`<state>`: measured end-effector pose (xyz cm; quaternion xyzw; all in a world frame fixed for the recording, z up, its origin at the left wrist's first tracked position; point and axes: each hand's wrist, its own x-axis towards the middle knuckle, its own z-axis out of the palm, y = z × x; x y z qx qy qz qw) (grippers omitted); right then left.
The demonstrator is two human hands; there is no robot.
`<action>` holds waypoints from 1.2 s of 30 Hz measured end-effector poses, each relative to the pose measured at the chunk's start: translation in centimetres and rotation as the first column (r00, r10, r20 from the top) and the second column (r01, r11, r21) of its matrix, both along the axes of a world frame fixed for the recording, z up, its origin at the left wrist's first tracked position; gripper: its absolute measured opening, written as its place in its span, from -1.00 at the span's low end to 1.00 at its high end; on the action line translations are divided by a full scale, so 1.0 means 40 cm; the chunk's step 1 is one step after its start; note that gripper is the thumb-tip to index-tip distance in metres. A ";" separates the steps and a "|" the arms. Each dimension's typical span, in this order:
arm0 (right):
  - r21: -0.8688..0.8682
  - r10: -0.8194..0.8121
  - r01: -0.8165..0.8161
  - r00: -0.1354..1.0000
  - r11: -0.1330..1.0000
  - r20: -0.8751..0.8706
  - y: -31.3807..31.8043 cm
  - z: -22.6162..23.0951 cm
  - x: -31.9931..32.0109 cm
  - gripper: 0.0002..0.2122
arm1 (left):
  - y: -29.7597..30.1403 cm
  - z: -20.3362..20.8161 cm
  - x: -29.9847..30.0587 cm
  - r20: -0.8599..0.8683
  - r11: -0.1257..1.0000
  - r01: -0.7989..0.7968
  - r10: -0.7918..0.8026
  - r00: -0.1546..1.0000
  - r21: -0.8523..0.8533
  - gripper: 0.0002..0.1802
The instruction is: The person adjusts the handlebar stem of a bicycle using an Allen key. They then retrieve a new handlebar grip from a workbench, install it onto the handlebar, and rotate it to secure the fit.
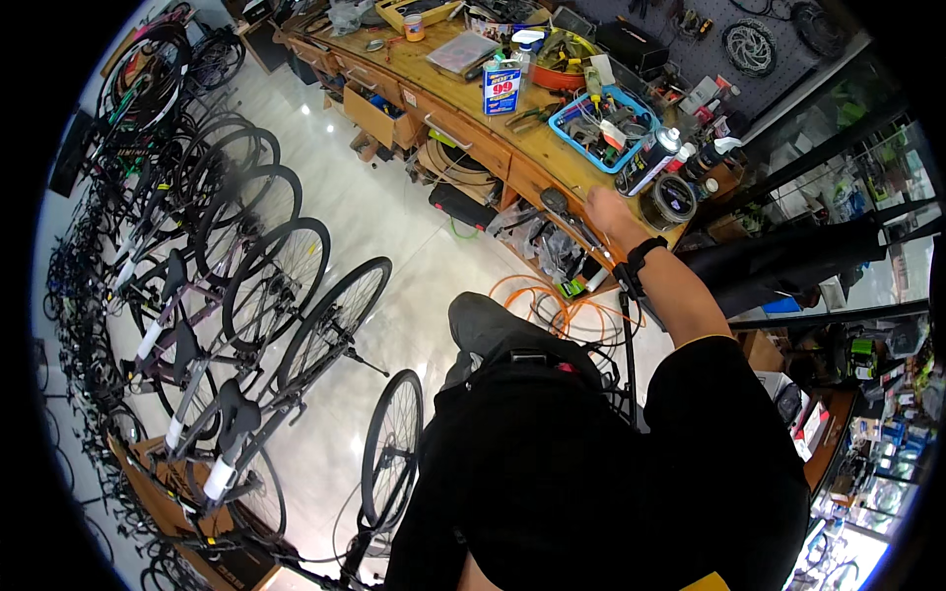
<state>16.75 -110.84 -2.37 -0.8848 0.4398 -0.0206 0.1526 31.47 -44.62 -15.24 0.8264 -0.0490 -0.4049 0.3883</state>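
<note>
near a dark round container [670, 202], right fingers [598, 204] curled over workbench [550, 161], cannot tell if grasping

Left arm [478, 578] is mostly hidden by the black shirt [562, 473] and chopped by the bottom edge. Any grip in the right hand [613, 217] can't be made out. Far-left bikes [77, 276] are too tiny to be told apart, tbh.

Wears a black short-sleeved shirt [552, 473] with thin yellow trim [706, 340] edging the right sleeve [724, 404], and dark grey trousers [480, 323]. Has a black wristband [646, 250] on the right.
</note>
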 end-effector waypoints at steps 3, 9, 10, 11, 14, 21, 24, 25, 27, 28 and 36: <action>0.019 0.001 0.000 0.998 1.000 -0.061 -0.041 -0.001 0.037 -0.82 | -0.087 0.018 0.098 0.003 0.999 0.046 -0.047 0.999 0.005 -0.77; -0.034 0.029 -0.036 0.983 0.999 -0.181 -0.148 -0.059 0.117 -0.81 | -0.306 0.019 0.270 -0.014 0.988 0.148 -0.147 0.989 0.032 -0.76; -0.022 0.021 -0.026 0.981 0.999 -0.192 -0.163 -0.075 0.127 -0.81 | -0.347 0.023 0.304 -0.017 0.984 0.173 -0.172 0.985 0.037 -0.76; -0.010 0.011 -0.013 0.980 1.000 -0.201 -0.175 -0.090 0.135 -0.80 | -0.392 0.028 0.339 -0.017 0.979 0.198 -0.197 0.980 0.041 -0.76; 0.021 0.058 -0.055 0.982 0.998 -0.178 -0.196 -0.131 0.161 -0.82 | -0.517 0.059 0.453 -0.010 0.961 0.270 -0.270 0.963 0.065 -0.75; 0.136 0.006 -0.008 1.000 0.991 0.019 -0.210 -0.180 0.125 -0.82 | -0.937 0.157 0.756 0.051 0.848 0.522 -0.528 0.848 0.090 -0.74; 0.117 0.058 -0.068 0.994 0.991 0.089 -0.208 -0.291 0.119 -0.80 | -1.192 0.165 0.830 0.065 0.678 0.732 -0.735 0.675 0.067 -0.74; 0.197 0.005 -0.082 0.931 0.977 0.364 -0.173 -0.357 0.142 -0.81 | -1.286 0.159 0.835 0.071 0.606 0.794 -0.795 0.603 0.053 -0.74; 0.203 0.097 -0.195 0.907 0.960 0.411 -0.201 -0.229 0.145 -0.76 | -1.464 0.120 0.806 0.103 0.502 0.864 -0.861 0.498 0.026 -0.74; 0.383 0.089 -0.237 0.927 0.893 0.365 -0.205 -0.152 0.210 -0.77 | -1.512 0.137 0.820 0.113 0.449 0.892 -0.890 0.441 0.055 -0.73; 0.278 -0.454 0.391 0.866 0.877 0.212 0.135 0.064 0.018 -0.77 | -1.842 0.121 0.638 0.184 -0.092 0.994 -0.978 -0.100 0.056 -0.72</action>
